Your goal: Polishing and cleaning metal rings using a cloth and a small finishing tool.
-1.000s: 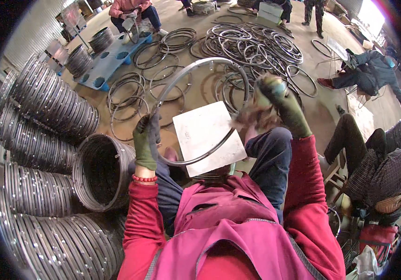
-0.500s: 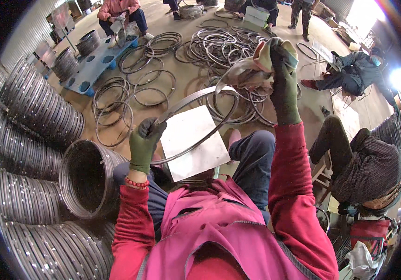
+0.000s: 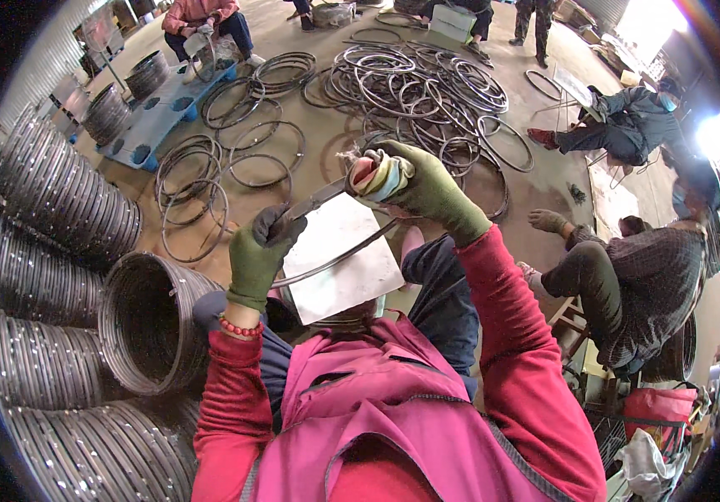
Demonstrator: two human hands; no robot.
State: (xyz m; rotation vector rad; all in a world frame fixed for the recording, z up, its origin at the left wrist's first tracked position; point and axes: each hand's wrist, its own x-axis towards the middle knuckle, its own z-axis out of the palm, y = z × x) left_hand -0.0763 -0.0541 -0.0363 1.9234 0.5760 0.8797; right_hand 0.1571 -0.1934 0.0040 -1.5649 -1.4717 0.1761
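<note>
My left hand [image 3: 261, 253], in a green glove with dark fingertips, grips the near left side of a thin metal ring [image 3: 345, 256]. The ring is tilted up in front of me. My right hand [image 3: 429, 189], also green-gloved, clasps a bunched, multicoloured cloth [image 3: 383, 176] at the ring's far side. That glove and the cloth hide the part of the ring there. Behind and below the ring, a white square board [image 3: 347, 289] lies at my knees.
Tall stacks of rings [image 3: 67, 197] crowd my left, with a tipped coil of rings [image 3: 152, 322] beside my knee. Loose rings [image 3: 427, 92] lie heaped on the floor ahead. A blue pallet [image 3: 144, 125] is at far left. A seated person [image 3: 640, 280] is close on my right; others sit farther off.
My right hand has come down and leftward with the cloth, from raised high to the ring's far side. The cloth, hanging loose before, is now bunched. My left hand still holds the ring.
</note>
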